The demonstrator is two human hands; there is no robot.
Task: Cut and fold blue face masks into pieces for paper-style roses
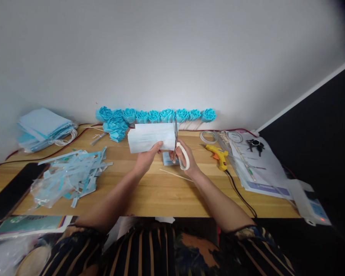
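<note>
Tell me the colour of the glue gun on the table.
The glue gun is yellow, clearest in the head view.

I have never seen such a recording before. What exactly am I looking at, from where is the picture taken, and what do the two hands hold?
There is no machine here. A person works with two bare hands, and one camera worn on the head looks forward and down, so the person's own arms reach in from the bottom edge.

The left hand grips a pale face mask by its lower edge. The right hand holds scissors with white handles, and the blades stand at the mask's right edge.

Below them is a wooden table. On it lie a pile of cut strips, a stack of masks, a row of blue flowers along the wall, a yellow glue gun, a thin stick, papers and keys.
</note>
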